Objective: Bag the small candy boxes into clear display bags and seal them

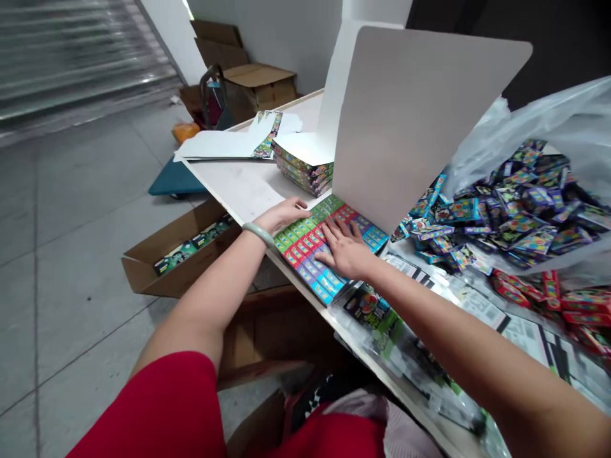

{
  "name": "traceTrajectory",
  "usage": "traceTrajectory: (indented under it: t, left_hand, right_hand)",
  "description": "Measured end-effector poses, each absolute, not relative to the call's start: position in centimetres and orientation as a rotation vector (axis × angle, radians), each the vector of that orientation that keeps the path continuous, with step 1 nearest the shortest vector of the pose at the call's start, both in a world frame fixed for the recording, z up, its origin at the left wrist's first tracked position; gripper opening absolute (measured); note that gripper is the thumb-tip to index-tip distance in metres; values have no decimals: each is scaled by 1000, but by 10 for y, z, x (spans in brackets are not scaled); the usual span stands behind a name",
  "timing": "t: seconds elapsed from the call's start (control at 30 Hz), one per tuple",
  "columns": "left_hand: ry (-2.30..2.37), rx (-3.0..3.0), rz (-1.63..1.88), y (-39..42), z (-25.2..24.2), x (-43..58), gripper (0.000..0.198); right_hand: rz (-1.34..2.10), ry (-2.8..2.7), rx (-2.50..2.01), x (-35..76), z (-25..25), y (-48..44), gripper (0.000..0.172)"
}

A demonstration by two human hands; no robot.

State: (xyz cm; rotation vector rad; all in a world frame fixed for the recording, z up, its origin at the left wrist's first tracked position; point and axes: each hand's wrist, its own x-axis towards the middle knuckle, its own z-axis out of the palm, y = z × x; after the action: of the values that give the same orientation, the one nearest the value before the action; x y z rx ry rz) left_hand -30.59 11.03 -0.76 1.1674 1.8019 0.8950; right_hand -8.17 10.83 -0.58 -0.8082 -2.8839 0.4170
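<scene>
A block of small printed boxes (315,245) lies packed in tight rows of green, red and blue on the table (238,191), close to its near long edge, with its far side against an upright white card panel (420,121). The right hand (346,249) lies palm down on top of the block, fingers spread, gripping nothing. The left hand (281,215) is also open and flat, touching the block's left end (a pale bangle (258,233) circles that wrist). Toward the table's far end, a short stack of similar boxes (303,168) stands just beside flat printed card sheets (224,145). Right of the panel, a heap of loose boxes (506,216) lies against a clear plastic bag (534,140), with red boxes (554,299) nearer the table's right side. On the floor below the near edge, an open cardboard carton (176,251) holds dark printed packets (193,245).
</scene>
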Motion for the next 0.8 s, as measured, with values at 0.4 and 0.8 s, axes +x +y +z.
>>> traceTrajectory:
  t: [0.4,0.8]
  left_hand:
    - [1621,1107,882,83,0,-317,51]
    - [1636,942,1032,68,-11,-300,52]
  right_hand:
    - [1200,-1482,-1146,19,-42,89,61]
    - [1410,-1512,-1201,-30,-44,123,73]
